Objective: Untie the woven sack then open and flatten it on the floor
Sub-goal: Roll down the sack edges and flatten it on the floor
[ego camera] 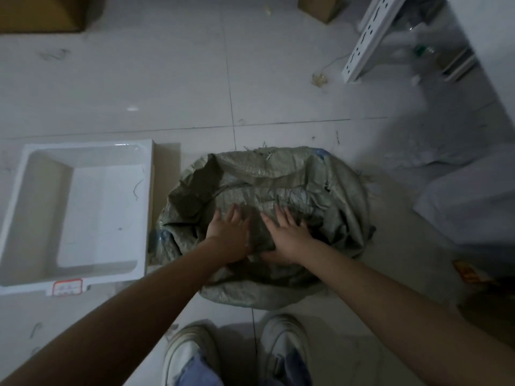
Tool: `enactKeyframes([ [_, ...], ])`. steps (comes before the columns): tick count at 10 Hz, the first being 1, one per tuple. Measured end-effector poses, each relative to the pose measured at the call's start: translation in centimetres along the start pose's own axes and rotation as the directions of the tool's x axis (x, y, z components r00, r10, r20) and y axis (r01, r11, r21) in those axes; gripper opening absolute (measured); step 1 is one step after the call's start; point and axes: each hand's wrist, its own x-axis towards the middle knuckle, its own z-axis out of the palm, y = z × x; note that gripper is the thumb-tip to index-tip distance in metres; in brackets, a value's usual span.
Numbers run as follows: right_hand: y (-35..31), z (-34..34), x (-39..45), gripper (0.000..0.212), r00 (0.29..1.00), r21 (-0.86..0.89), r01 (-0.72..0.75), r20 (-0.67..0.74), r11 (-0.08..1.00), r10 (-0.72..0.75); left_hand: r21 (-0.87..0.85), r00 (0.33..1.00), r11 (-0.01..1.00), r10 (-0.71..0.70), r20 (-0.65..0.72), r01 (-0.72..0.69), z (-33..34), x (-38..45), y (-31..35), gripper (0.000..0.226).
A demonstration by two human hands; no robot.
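Observation:
A grey-green woven sack point(278, 176) lies crumpled in a rough round heap on the tiled floor, just ahead of my shoes. Blue patches show at its far right and near left edges. My left hand point(230, 234) rests palm down on the sack's middle with fingers spread. Beside it, my right hand point(288, 236) also lies flat on the fabric, fingers apart. Both palms press on the cloth and neither grips a fold. I cannot see any tie or string on the sack.
A white foam tray point(83, 154) sits on the floor to the left, touching a cardboard sheet point(167, 174). White perforated metal rails point(367, 37) stand at the back right. Cardboard boxes point(41, 12) sit along the far edge. A white bundle point(468, 199) lies to the right.

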Motion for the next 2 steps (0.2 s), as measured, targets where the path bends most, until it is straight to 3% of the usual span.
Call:
enactKeyframes([
  [1, -0.6, -2.3, -2.6, 0.111, 0.999, 0.040, 0.033, 0.013, 0.999, -0.034, 0.047, 0.998, 0.998, 0.033, 0.063, -0.036, -2.9, -1.6, -0.5, 0.086],
  [2, -0.8, -5.0, -5.5, 0.114, 1.000, -0.029, 0.007, -0.015, 1.000, -0.008, -0.001, 0.999, 1.000, 0.017, 0.038, -0.017, -5.7, -3.6, -1.5, 0.089],
])
